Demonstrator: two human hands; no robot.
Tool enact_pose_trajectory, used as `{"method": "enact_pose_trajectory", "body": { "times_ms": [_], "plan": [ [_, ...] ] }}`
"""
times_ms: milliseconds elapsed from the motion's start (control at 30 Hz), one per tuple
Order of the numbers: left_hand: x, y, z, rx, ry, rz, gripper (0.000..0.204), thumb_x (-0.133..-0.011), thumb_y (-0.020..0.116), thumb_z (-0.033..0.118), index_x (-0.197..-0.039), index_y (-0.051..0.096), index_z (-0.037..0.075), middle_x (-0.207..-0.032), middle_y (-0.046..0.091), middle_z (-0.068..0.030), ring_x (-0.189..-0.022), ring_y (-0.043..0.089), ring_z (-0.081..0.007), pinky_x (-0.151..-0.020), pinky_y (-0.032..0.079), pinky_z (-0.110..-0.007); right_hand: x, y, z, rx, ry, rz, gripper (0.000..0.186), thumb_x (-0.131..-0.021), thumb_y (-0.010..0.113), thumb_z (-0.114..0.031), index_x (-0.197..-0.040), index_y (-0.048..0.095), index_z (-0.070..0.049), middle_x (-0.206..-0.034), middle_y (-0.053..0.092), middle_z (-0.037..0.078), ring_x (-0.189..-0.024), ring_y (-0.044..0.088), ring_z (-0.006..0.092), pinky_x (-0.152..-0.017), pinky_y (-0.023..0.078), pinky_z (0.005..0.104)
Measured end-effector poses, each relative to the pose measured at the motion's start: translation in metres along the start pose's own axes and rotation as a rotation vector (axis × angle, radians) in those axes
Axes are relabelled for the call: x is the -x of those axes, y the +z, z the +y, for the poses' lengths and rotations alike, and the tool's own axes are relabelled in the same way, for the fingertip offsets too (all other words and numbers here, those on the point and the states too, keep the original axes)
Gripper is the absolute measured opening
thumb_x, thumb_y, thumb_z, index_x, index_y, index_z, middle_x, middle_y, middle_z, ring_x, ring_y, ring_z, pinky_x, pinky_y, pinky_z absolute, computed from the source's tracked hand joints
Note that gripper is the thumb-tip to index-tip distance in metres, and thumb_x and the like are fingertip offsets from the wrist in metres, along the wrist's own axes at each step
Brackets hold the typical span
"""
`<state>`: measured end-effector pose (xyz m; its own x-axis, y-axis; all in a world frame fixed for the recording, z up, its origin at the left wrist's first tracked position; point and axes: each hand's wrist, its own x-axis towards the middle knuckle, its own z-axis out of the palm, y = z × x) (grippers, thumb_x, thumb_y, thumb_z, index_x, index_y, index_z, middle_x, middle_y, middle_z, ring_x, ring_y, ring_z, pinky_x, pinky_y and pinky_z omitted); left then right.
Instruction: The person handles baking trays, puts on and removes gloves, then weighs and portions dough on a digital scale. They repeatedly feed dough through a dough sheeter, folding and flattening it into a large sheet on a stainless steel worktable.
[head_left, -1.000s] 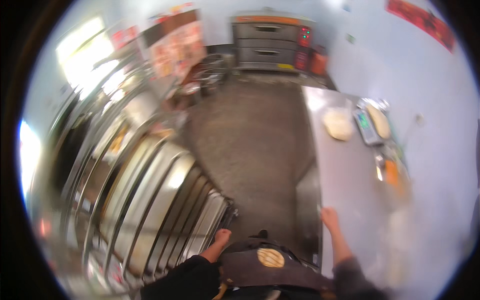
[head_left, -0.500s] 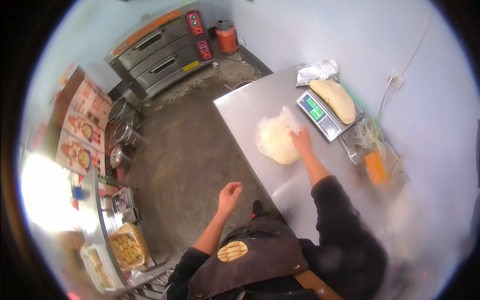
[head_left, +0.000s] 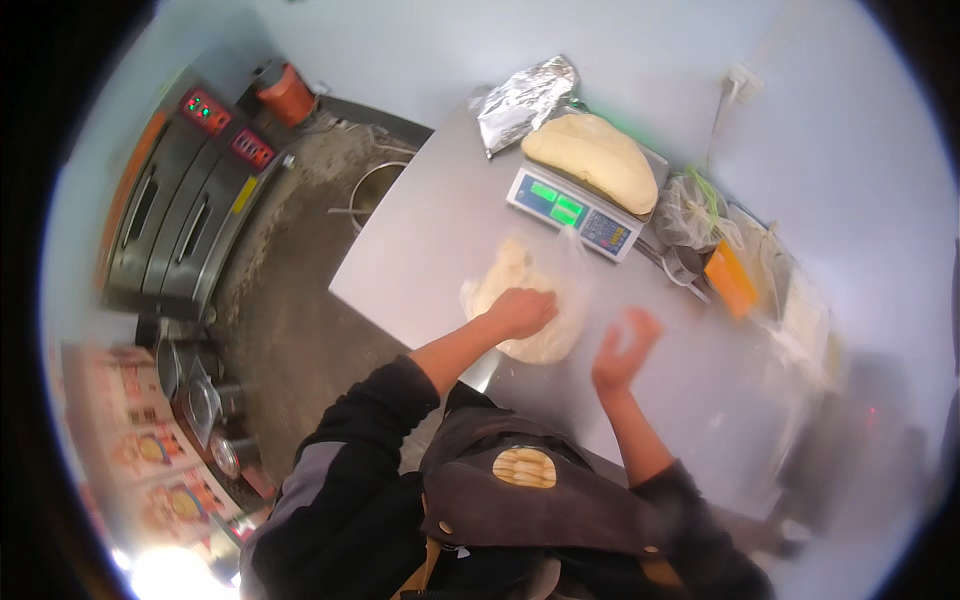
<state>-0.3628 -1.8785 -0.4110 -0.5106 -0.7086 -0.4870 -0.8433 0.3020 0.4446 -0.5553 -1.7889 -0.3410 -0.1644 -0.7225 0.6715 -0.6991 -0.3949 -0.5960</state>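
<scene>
A clear plastic bag (head_left: 574, 268) with pale dough (head_left: 545, 345) in it lies on the steel table, just in front of the digital scale (head_left: 572, 213). My left hand (head_left: 525, 312) reaches across onto the bag, its fingers curled into the plastic. To the right of the bag my right hand (head_left: 625, 350) is raised over the table, slightly blurred, thumb and fingers apart and holding nothing. A large smooth lump of dough (head_left: 592, 160) rests on the scale's pan.
Crumpled foil (head_left: 525, 103) lies behind the scale. Right of it sit a metal scoop (head_left: 682, 266), plastic bags (head_left: 695, 212) and an orange packet (head_left: 732, 280) by the wall. Across the floor stand a deck oven (head_left: 180, 205) and an orange gas cylinder (head_left: 287, 97).
My view has swung right toward the table. My right hand has let go of the bag and drawn back to the right; my left hand has come up from my side onto the bag.
</scene>
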Motion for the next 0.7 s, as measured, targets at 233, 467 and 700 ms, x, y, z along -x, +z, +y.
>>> {"method": "enact_pose_trajectory", "body": {
  "times_ms": [233, 467, 700],
  "plan": [
    [0.003, -0.002, -0.091, 0.371, 0.114, -0.766, 0.040, -0.100, 0.054, 0.026, -0.131, 0.062, 0.001, -0.118, 0.069, -0.0271, -0.104, 0.069, -0.0379, -0.091, 0.052, -0.052, -0.029, 0.130, -0.019, 0.325, 0.404, -1.185, 0.029, -0.096, 0.056, -0.020, -0.116, 0.071, -0.006, -0.110, 0.076, 0.014, -0.103, 0.072, 0.0378, -0.096, 0.050, 0.0571],
    [-0.050, -0.030, -0.188, 0.106, -0.137, -0.099, 0.076, -0.093, 0.063, 0.054, -0.137, 0.052, -0.007, -0.133, 0.062, -0.0260, -0.131, 0.058, -0.0391, -0.108, 0.050, -0.048, -0.029, 0.111, 0.075, 0.762, 0.744, -1.396, 0.083, -0.081, 0.074, -0.066, -0.133, 0.065, -0.003, -0.133, 0.068, 0.019, -0.120, 0.067, 0.0344, -0.107, 0.047, 0.0569],
    [-0.076, 0.007, -0.172, 0.420, -0.072, -0.052, 0.092, -0.092, 0.066, 0.061, -0.151, 0.044, -0.005, -0.151, 0.054, -0.0246, -0.135, 0.056, -0.0355, -0.112, 0.046, -0.044, 0.057, 0.112, 0.088, 0.238, 1.260, -0.774, 0.098, -0.082, 0.077, -0.069, -0.142, 0.057, 0.005, -0.144, 0.060, 0.025, -0.127, 0.063, 0.0358, -0.107, 0.049, 0.0473]
  ]
}}
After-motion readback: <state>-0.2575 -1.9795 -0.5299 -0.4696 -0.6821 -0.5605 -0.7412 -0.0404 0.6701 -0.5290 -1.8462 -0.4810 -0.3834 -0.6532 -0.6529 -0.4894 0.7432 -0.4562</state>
